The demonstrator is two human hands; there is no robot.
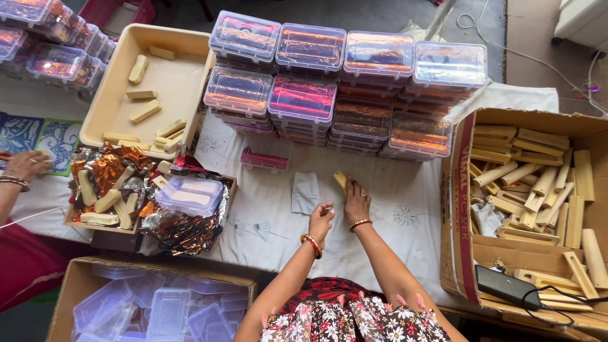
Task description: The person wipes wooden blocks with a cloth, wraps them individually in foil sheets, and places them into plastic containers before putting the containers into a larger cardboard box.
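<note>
My right hand (356,201) rests on the white tablecloth (405,215) and grips a small tan wooden block (341,180) that sticks out past the fingers. My left hand (321,218) hovers just left of it with fingers loosely curled and a small white scrap pinched at the fingertips. A small white cloth square (306,192) lies flat to the left of both hands. Both wrists wear beaded bangles.
Stacks of lidded clear plastic boxes (342,88) fill the back. A cardboard box of wooden blocks (538,183) stands right, with a black device (506,286). A beige tray (158,82), a box of foil and blocks (139,196) and empty boxes (158,307) sit left. Another person's hand (25,166) is far left.
</note>
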